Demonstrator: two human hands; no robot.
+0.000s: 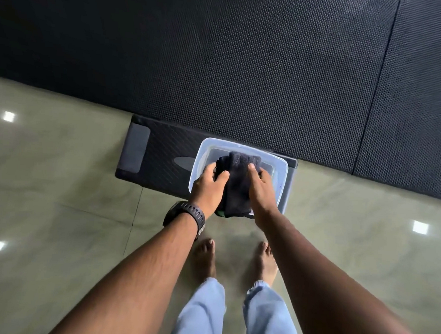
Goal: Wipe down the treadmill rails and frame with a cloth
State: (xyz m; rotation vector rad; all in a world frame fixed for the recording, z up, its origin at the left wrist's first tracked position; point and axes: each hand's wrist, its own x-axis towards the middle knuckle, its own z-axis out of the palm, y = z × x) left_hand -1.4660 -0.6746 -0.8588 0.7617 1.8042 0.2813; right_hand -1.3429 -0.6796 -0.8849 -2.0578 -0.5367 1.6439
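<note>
A dark cloth (239, 183) hangs bunched between both hands above a clear plastic tub (281, 170). My left hand (209, 185), with a black watch on its wrist, grips the cloth's left side. My right hand (262, 187) grips its right side. The tub stands on the right part of a black ribbed step platform (160, 158) on the floor. No treadmill is in view.
Black textured rubber matting (272, 66) covers the floor beyond the platform. Glossy greenish tiles (57, 195) lie on the near side. My bare feet (206, 259) and light blue trouser legs stand just in front of the platform.
</note>
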